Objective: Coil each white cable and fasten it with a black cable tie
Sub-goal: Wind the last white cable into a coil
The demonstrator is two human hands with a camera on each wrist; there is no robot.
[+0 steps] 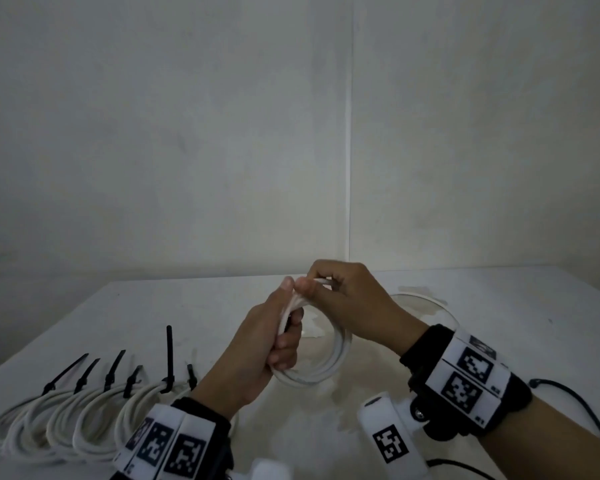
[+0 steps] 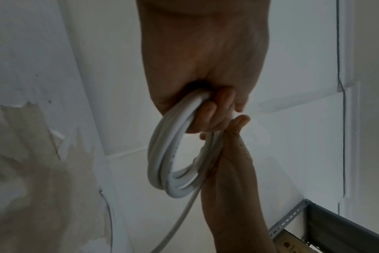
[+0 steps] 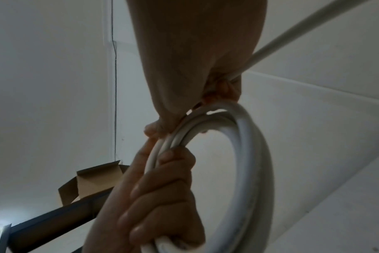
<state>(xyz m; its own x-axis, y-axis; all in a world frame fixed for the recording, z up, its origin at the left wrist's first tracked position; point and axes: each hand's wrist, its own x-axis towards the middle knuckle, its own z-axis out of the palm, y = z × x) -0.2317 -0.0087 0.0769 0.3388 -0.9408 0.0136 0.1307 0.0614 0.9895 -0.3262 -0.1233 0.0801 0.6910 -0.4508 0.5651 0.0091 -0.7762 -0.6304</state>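
Several finished coils, each bound with a black cable tie, are laid in a row at the left of the white table, their tie tails pointing up and away. Nearer the middle, the white cable now being worked is held above the table as a round coil of several turns. One side of the coil is gripped by the left hand, with the fingers curled round the stacked turns and the thumb laid along them. At the top of the coil, a strand is pinched by the right hand, whose fingertips meet the left thumb. From that hand a free length of cable is seen running off in the right wrist view, so the coiling step is judged unfinished and no tie is yet held. The next move is judged to call for the remaining length to be laid onto the coil as further turns, the left grip being kept firm so that the turns do not spring apart, before a tie is fetched. No loose ties can be made out. Worn, discoloured patches are shown on the table surface; plain pale walls meet in a corner behind, and a cardboard box on a dark shelf rail is visible in the right wrist view.
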